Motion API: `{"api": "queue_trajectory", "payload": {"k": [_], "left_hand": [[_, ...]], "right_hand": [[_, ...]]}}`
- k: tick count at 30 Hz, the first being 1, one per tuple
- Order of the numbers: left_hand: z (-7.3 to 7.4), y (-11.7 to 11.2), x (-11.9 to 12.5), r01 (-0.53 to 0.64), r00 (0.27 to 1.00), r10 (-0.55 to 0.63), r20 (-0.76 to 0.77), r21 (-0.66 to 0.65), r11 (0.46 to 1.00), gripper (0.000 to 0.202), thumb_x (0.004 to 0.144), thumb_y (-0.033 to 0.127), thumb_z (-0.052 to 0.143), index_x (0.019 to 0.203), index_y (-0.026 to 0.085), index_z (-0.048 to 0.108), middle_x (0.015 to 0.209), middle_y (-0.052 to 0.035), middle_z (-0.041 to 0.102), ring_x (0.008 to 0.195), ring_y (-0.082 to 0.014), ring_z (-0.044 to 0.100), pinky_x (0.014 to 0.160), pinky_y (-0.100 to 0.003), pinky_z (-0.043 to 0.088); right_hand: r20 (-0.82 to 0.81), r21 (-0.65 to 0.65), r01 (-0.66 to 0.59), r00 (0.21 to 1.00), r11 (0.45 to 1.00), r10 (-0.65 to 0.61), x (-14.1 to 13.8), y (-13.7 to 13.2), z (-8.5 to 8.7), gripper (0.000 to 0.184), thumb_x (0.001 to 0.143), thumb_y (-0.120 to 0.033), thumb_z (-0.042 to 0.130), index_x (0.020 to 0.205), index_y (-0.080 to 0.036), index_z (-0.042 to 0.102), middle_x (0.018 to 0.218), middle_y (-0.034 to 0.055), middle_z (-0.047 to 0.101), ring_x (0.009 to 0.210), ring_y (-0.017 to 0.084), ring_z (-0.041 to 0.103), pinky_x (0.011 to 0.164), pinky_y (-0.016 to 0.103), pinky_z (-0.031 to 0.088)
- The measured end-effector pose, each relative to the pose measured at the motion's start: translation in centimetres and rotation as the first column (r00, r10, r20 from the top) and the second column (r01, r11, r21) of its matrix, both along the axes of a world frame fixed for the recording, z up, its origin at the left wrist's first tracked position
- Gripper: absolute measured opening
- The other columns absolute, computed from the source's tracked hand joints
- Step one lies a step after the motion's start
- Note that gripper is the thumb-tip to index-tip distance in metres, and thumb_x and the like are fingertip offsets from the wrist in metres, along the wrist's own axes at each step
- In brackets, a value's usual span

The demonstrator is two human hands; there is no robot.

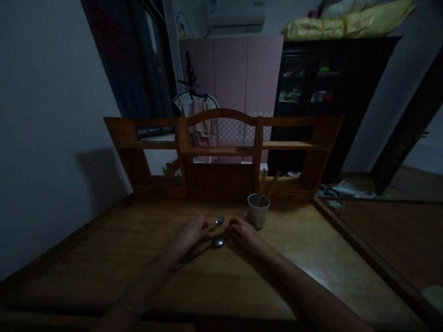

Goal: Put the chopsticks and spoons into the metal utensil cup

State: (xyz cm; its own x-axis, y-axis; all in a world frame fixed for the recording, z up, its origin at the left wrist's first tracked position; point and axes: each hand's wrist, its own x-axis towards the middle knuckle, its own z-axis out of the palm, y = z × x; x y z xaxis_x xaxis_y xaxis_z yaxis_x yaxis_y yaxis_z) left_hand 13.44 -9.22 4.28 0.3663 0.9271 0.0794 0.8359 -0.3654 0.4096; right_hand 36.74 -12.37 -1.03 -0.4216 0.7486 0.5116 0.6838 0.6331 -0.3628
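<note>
My left hand (194, 230) is low over the desk, its fingers pinched together. The handle of a small metal spoon (219, 221) runs behind these fingers; whether they grip it I cannot tell. Nearer me, a larger metal spoon (218, 241) lies on the wood, its handle slanting down-left beside my left wrist. My right hand (244, 234) has its fingers curled, just left of a pale cup (258, 214). A thin brownish line shows between both hands' fingertips, too dim to name. Two or more wooden chopsticks (262, 186) stand tilted in the cup.
The wooden desk top (114, 249) has a raised edge on the right. Along its back stands a wooden shelf unit (221, 151) with open compartments. A white wall (51, 115) borders the left side. Pink wardrobes (230, 69) and a dark cabinet (332, 83) stand beyond; the room is dim.
</note>
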Motion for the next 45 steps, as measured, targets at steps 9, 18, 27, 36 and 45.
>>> {"api": "queue_trajectory", "payload": {"k": [9, 18, 27, 36, 45], "left_hand": [[-0.8, 0.4, -0.3, 0.018, 0.999, -0.019, -0.051, -0.018, 1.0, 0.009, 0.069, 0.023, 0.064, 0.077, 0.02, 0.063, 0.08, -0.0014, 0.065, 0.076, -0.0191, 0.058, 0.059, -0.025, 0.031], [-1.6, 0.0, -0.6, 0.104, 0.995, -0.104, -0.003, -0.065, 0.992, 0.013, 0.068, 0.025, 0.066, 0.08, 0.019, 0.066, 0.077, -0.001, 0.064, 0.071, -0.0179, 0.057, 0.058, -0.024, 0.031], [-1.1, 0.1, -2.5, 0.084, 0.996, -0.082, 0.017, -0.105, 0.991, 0.013, 0.071, 0.027, 0.06, 0.08, 0.018, 0.065, 0.082, -0.0019, 0.065, 0.078, -0.0194, 0.059, 0.059, -0.024, 0.033], [-1.5, -0.9, -3.2, 0.076, 0.997, -0.076, 0.0, -0.081, 0.994, 0.014, 0.074, 0.02, 0.054, 0.081, 0.018, 0.065, 0.082, -0.0038, 0.064, 0.077, -0.0202, 0.057, 0.062, -0.027, 0.036], [9.2, -3.5, -1.8, -0.121, 0.897, -0.096, 0.431, 0.449, 0.885, 0.021, 0.082, 0.042, 0.061, 0.09, 0.023, 0.067, 0.096, -0.0022, 0.067, 0.089, -0.0193, 0.064, 0.081, -0.029, 0.048]], "right_hand": [[0.043, -0.008, -0.021, 0.999, 1.0, 0.021, -0.1, -0.4, 0.7, 0.017, 0.094, -0.023, 0.051, 0.103, -0.024, 0.066, 0.1, 0.0047, 0.059, 0.099, 0.019, 0.051, 0.084, 0.031, 0.046], [0.057, -0.022, -0.008, 0.998, 1.0, 0.009, 0.0, -0.2, 0.4, 0.014, 0.094, -0.022, 0.051, 0.1, -0.023, 0.063, 0.1, 0.0041, 0.059, 0.099, 0.019, 0.052, 0.084, 0.03, 0.046], [0.039, -0.056, 0.018, 0.999, 0.998, -0.016, -0.2, 0.3, -0.2, 0.009, 0.093, -0.023, 0.052, 0.097, -0.019, 0.06, 0.098, 0.0052, 0.06, 0.097, 0.019, 0.054, 0.082, 0.03, 0.045], [-0.138, -0.096, -0.011, 0.99, 0.995, -0.002, 0.1, -0.4, 1.1, 0.013, 0.095, -0.022, 0.046, 0.1, -0.019, 0.058, 0.094, 0.0026, 0.062, 0.085, 0.014, 0.059, 0.074, 0.025, 0.046], [-0.768, -0.177, -0.194, 0.641, 0.965, -0.012, 2.0, -0.8, 6.8, 0.022, 0.089, -0.04, 0.056, 0.09, -0.018, 0.059, 0.072, -0.0014, 0.056, 0.064, 0.012, 0.056, 0.058, 0.022, 0.045]]}}
